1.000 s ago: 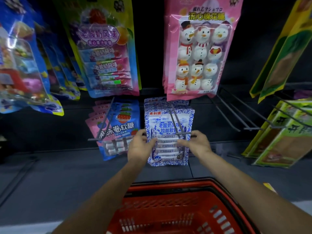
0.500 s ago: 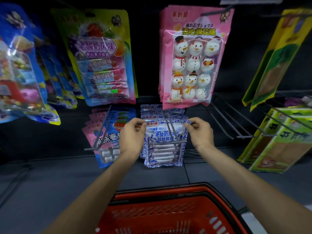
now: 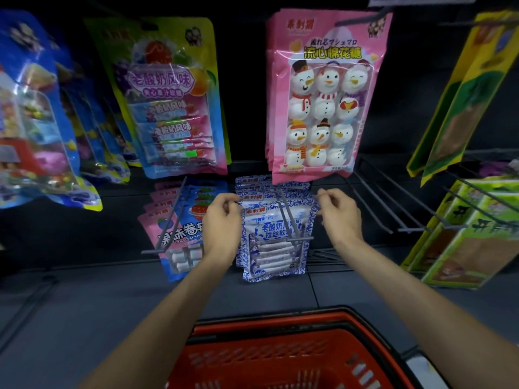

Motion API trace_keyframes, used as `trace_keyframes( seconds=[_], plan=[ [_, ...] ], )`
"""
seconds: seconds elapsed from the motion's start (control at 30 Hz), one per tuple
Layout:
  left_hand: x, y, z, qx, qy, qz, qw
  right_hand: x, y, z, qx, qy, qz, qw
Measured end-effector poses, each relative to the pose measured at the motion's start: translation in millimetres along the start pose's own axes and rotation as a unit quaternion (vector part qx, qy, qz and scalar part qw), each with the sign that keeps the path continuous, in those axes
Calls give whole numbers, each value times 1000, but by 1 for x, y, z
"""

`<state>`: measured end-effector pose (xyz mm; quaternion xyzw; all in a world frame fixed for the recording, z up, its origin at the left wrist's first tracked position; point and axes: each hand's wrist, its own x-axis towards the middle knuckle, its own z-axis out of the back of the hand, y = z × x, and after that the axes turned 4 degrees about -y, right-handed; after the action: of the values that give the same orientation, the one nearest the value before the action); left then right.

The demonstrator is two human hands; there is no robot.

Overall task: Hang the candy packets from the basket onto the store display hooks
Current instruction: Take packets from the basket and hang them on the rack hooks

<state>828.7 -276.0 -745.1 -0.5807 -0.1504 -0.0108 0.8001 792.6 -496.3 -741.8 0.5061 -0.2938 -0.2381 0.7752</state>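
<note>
A blue-and-white candy packet hangs at the front of a stack on a grey double-prong hook in the lower row. My left hand pinches the packet's top left corner. My right hand pinches its top right corner. The hook's prongs pass over the packet's upper middle. The red basket sits below, between my forearms; its contents are not visible.
Pink snowman marshmallow packets hang directly above. Blue-pink roll candy packets hang left on their own hook. Colourful packets fill the upper left. Bare grey hooks jut out at right, beside green-yellow packets.
Both hands have moved up from the packet's sides to its top corners, and the packet has slid further back along the hook. The view has tilted slightly down and closer.
</note>
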Motion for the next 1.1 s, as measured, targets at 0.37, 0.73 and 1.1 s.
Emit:
trace_keyframes(
  seconds=[0.37,0.73,1.1],
  plan=[
    [23,4,-7,-24,-50,42,998,24,10,-9,-15,7,-83,996],
    [28,3,0,71,-25,-41,996,38,8,-9,37,59,-180,981],
    [17,-4,6,63,-2,-24,998,39,11,-3,9,57,-133,989]
  ],
)
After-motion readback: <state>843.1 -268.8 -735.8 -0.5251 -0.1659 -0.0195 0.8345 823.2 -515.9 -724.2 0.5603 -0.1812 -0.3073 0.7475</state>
